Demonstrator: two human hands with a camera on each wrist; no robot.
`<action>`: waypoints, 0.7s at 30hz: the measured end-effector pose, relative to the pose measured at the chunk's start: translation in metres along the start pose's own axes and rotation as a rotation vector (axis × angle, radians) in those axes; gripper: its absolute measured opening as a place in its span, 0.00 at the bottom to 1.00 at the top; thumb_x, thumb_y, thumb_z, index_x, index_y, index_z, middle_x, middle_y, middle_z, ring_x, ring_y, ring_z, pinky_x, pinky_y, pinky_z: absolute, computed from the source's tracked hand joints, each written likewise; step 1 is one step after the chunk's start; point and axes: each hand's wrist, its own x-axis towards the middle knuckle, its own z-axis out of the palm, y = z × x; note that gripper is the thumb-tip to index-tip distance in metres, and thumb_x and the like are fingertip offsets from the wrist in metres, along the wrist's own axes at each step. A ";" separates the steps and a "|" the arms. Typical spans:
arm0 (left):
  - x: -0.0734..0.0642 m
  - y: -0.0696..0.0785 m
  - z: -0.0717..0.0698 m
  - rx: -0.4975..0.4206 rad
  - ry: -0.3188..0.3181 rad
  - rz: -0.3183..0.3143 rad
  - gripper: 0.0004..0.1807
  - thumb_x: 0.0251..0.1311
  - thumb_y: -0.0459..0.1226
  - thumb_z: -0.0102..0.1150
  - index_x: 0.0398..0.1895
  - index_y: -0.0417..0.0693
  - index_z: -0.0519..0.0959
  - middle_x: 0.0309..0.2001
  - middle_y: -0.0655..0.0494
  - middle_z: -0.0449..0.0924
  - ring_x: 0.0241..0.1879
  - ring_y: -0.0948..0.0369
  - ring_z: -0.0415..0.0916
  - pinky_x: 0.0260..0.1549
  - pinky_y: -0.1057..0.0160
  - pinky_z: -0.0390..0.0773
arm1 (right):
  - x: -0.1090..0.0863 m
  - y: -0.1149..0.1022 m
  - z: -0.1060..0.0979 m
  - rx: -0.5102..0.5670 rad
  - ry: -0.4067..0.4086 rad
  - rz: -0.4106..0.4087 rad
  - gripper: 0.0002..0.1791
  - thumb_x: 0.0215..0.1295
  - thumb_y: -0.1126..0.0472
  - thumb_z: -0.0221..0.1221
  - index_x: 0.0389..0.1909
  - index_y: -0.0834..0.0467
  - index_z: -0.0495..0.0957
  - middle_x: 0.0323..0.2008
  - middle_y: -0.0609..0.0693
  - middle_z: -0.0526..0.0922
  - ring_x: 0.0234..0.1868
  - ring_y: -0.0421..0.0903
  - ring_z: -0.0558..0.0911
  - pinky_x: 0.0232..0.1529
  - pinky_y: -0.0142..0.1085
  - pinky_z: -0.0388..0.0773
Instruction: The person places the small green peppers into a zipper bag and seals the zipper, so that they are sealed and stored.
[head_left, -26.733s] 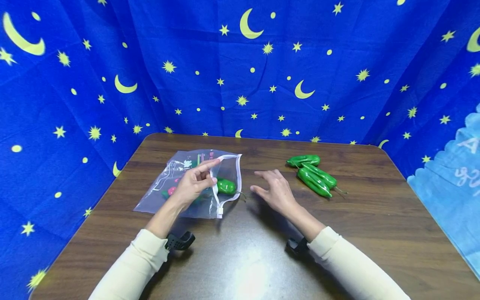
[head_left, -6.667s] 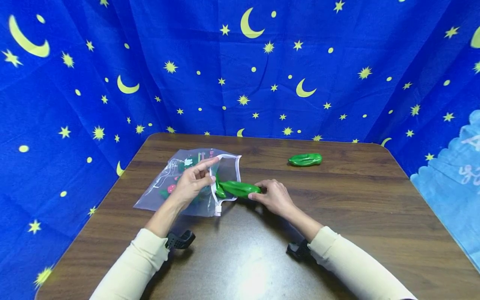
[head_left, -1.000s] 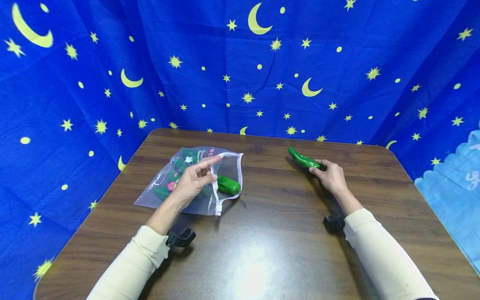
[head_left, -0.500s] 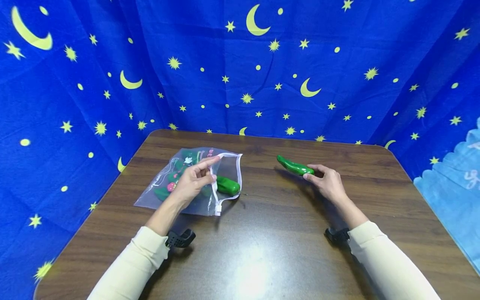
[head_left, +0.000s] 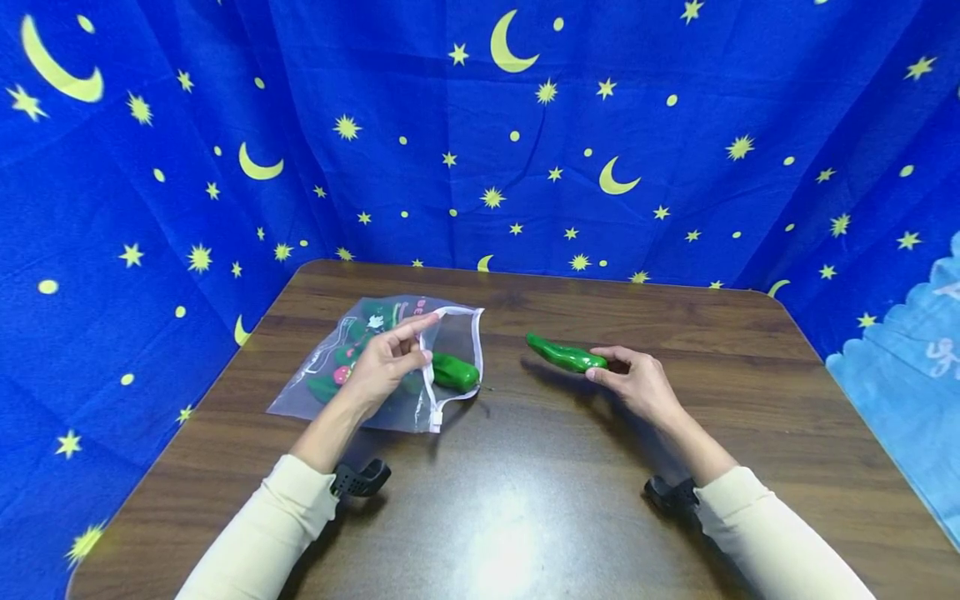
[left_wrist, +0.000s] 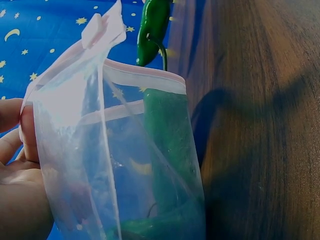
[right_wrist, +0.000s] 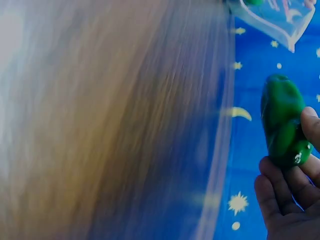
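My left hand (head_left: pixel 382 367) pinches the white-edged mouth of a clear zip bag (head_left: pixel 408 417) between thumb and fingers, and the mouth gapes to the right. Just inside it lies a green pepper (head_left: pixel 454 372), its thin stem poking out past the rim. More green shows through the plastic deeper in the bag, partly hidden by my left hand and the print. Right of the bag, my right hand (head_left: pixel 637 383) grips another glossy green pepper (head_left: pixel 562 356) by its thick end, held above the table with the narrow end towards the bag. The left wrist view shows this pepper (left_wrist: pixel 152 25) beyond the bag's rim.
Everything is on or over a dark brown wooden table (head_left: pixel 750 400). A white slider (head_left: pixel 437 418) sits at the bag mouth's near corner. Behind the table hangs a blue cloth (head_left: pixel 420 100) with yellow moons and stars; a lighter blue cloth (head_left: pixel 900 358) is at the right.
Over the last second my right hand has carried the pepper left and nearer, towards the bag. My left hand stays put. Earlier, several peppers lay on the table's right side; none lie there now.
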 end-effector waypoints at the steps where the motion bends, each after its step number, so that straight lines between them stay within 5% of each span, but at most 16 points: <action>1: 0.000 -0.001 0.000 -0.001 0.000 0.000 0.30 0.55 0.23 0.53 0.65 0.40 0.67 0.54 0.50 0.68 0.32 0.68 0.63 0.30 0.75 0.67 | -0.001 -0.003 0.001 0.008 -0.015 0.001 0.23 0.55 0.48 0.65 0.51 0.52 0.80 0.37 0.55 0.85 0.33 0.43 0.78 0.29 0.30 0.73; 21: -0.001 -0.001 0.000 -0.022 0.006 0.005 0.30 0.55 0.23 0.53 0.65 0.40 0.67 0.55 0.53 0.68 0.33 0.68 0.63 0.31 0.75 0.67 | -0.015 -0.031 0.022 0.050 -0.169 -0.061 0.21 0.54 0.51 0.66 0.50 0.53 0.81 0.37 0.51 0.85 0.32 0.40 0.79 0.29 0.28 0.76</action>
